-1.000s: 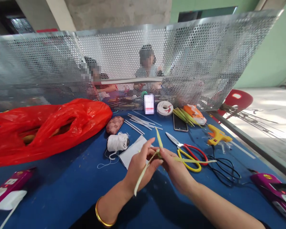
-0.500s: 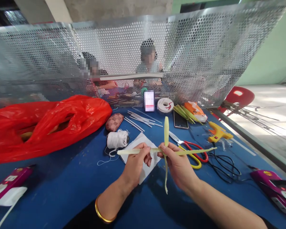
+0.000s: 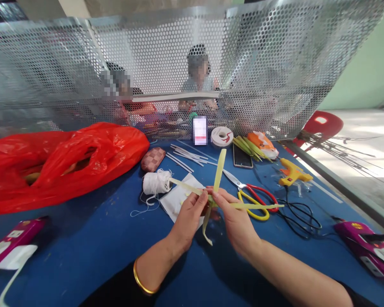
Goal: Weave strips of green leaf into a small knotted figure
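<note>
Two pale yellow-green leaf strips cross each other between my hands above the blue table. My left hand pinches them just left of the crossing, and one strip end points out toward the thread spool. On the other side my right hand grips the crossing with thumb and fingers, a thin strip end sticking out to the right. One wide end stands up and away from me; a curled thin end hangs down toward me. Beneath my left hand lies white paper with small pale bits on it.
Right of my hands lie scissors with red and yellow handles, then a yellow glue gun with its black cord. A white thread spool, white sticks and a red bag are left. A perforated metal screen stands behind.
My left hand has moved right, up against my right hand at the crossing. The crossed strips have turned and tilted, their lower end swinging left. The view has shifted slightly.
</note>
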### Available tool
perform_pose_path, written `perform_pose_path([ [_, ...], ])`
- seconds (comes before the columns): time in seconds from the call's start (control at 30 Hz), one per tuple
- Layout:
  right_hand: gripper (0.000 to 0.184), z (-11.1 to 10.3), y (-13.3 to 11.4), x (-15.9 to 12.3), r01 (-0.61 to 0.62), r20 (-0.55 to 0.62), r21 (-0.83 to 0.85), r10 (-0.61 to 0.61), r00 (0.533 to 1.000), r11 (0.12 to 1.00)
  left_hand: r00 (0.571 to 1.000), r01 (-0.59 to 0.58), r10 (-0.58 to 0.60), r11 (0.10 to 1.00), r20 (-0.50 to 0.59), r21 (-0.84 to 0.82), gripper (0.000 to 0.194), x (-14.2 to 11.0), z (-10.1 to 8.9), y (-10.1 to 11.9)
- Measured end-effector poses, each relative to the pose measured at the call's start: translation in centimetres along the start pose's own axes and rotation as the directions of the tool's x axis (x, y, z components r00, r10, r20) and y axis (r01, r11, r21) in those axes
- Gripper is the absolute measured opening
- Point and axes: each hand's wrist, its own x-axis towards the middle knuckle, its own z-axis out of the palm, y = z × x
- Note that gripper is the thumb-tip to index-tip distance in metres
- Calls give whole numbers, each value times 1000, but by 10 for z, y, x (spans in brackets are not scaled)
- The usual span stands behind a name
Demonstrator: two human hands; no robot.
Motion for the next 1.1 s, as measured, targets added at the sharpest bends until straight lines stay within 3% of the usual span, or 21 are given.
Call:
perform_pose_path([
  [0.1, 34, -3, -5, 0, 23, 87, -55, -18, 996, 998, 998, 60, -61, 998, -29, -34, 40, 1, -1, 0],
  [0.17, 50, -13, -18, 7, 91, 247, -145, -53, 968, 985, 994, 93, -96, 994, -55, -65, 36, 2, -4, 3],
  [0.23, 75, -27, -35, 20, 217, 502, -300, -39, 864, 929, 993, 101, -105, 993, -59, -66, 36, 4, -8, 7],
  [0.27, 69, -35, -43, 28, 271, 578, -365, -11, 816, 891, 993, 102, -105, 993, -52, -58, 36, 4, -10, 9],
  [0.3, 54, -42, -50, 35, 277, 583, -414, 19, 812, 867, 993, 108, -110, 993, -42, -49, 37, 4, -12, 10],
  [0.33, 40, -48, -54, 41, 246, 538, -435, 31, 842, 866, 992, 121, -123, 992, -29, -36, 38, 5, -13, 11],
  [0.4, 33, -54, -55, 48, 71, 421, -357, 93, 902, 932, 989, 151, -151, 989, -2, 4, 38, 4, -13, 11],
  [0.5, 37, -47, -47, 43, -140, 414, -200, 213, 885, 970, 984, 177, -179, 978, 15, 109, 39, 3, -12, 8],
  [0.67, 29, -27, -37, 28, -76, 324, -254, 159, 932, 964, 965, 212, -232, 964, 119, 159, 45, 1, -11, 6],
  [0.8, 31, -27, -35, 30, -82, 241, -255, 145, 960, 964, 946, 293, -310, 944, 98, 155, 37, 0, -11, 7],
  [0.93, 31, -28, -32, 31, -78, 144, -209, 110, 983, 975, 920, 341, -367, 923, 140, 179, 33, -1, -13, 10],
  [1.1, 33, -23, -28, 28, -37, 104, -245, 64, 992, 969, 904, 358, -384, 920, 188, 158, 35, -3, -14, 10],
])
